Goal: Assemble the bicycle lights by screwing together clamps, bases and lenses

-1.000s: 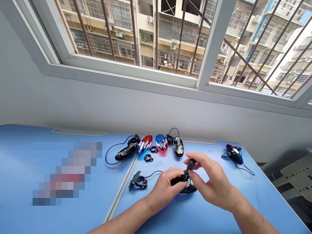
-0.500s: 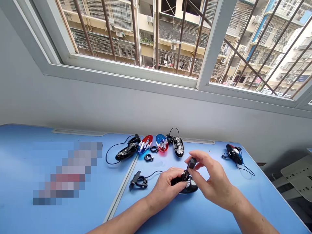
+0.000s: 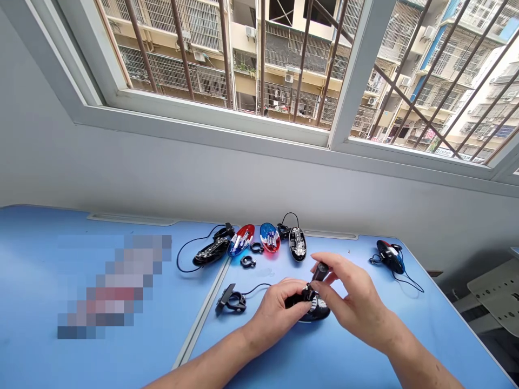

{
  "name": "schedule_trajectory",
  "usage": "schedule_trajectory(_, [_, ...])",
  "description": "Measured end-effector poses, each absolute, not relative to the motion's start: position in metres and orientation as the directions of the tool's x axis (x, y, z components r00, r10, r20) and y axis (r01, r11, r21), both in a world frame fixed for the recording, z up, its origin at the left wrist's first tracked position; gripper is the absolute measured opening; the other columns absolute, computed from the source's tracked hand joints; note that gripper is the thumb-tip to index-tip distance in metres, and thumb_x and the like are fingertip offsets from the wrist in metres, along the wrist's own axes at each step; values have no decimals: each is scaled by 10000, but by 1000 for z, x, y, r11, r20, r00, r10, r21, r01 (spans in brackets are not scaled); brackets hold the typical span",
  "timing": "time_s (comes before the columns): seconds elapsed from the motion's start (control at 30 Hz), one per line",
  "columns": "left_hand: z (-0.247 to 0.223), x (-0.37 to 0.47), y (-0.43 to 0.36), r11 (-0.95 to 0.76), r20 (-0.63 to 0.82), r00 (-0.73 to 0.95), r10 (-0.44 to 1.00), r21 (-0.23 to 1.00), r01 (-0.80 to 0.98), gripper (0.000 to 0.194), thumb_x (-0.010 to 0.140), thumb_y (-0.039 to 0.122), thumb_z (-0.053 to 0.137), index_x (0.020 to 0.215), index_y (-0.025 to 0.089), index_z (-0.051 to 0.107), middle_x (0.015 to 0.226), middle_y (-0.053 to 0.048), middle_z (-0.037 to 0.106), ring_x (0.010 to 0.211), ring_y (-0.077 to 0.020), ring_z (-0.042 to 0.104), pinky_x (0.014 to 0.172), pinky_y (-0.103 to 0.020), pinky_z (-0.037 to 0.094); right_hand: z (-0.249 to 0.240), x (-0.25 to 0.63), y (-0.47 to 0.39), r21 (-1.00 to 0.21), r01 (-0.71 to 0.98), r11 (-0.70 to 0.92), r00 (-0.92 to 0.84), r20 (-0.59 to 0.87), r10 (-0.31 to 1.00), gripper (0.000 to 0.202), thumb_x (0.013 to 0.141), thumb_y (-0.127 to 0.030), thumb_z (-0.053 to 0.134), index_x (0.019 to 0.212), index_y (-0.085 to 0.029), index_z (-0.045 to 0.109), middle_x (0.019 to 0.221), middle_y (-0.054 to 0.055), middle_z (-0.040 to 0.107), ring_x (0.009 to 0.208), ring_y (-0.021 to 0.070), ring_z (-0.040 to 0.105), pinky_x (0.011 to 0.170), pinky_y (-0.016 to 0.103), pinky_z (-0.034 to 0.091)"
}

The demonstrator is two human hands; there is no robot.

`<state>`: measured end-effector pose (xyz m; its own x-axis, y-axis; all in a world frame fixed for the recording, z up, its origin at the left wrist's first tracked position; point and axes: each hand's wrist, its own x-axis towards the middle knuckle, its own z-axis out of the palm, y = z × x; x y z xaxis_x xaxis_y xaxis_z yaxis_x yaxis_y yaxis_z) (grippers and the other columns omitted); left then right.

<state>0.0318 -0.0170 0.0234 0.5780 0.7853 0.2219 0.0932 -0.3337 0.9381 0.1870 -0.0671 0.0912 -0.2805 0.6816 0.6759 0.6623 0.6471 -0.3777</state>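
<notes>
Black oval housing point(image 3: 321, 313) right of the cabled ring clamp point(image 3: 227, 300); left hand point(image 3: 275, 310) clamped on it, right hand point(image 3: 352, 300) pinching a black screwdriver-like tool point(image 3: 320, 271), tip hidden from me. I judge tilted twisting could make it slip, scratching plastic

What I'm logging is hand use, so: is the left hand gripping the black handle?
No, the right hand pinches the black handle between thumb and fingers, while the left hand holds the black device below it.

The tool handle point(image 3: 321, 270) is black, the tabletop point(image 3: 438, 329) blue.
</notes>
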Motion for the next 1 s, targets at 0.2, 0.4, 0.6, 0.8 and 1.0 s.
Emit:
schedule_trajectory(0.2, [22,32,-16,-330,221,595,772,941,79,106,749,217,590,697,192,679,806,-28,700,837,-208,598,798,-289,457,95,187,-73,-454,634,626,-285,615,735,415,865,-82,451,1252,-230,429,973,57,674,799,157,629,695,309,560])
schedule_trajectory(0.4, [19,32,-15,-349,241,579,779,934,81,114,744,189,580,675,200,670,807,-15,704,828,-197,596,813,-286,452,93,186,-70,-373,681,630,-317,626,713,335,898,-163,497,1224,-232,462,936,62,648,785,172,603,663,318,541])
schedule_trajectory(0.6, [24,32,-16,-341,230,576,784,936,92,94,724,192,585,701,200,676,799,-18,706,826,-205,594,788,-285,454,88,186,-67,-320,719,617,-275,685,675,436,890,-132,503,1303,-224,398,844,46,625,705,167,570,607,303,531])
schedule_trajectory(0.8, [24,32,-17,-325,215,590,779,942,86,100,727,202,583,715,190,682,820,-31,710,835,-211,595,787,-290,455,90,187,-69,-310,662,683,-336,692,639,495,861,-25,448,1305,-238,394,987,69,658,824,179,598,669,322,534])
schedule_trajectory(1.0, [21,32,-17,-339,222,577,786,935,102,110,728,183,576,712,191,685,799,-20,691,829,-201,586,791,-286,451,89,186,-67,-342,698,629,-296,661,689,357,873,-105,518,1204,-228,468,899,61,646,736,171,583,567,281,503])
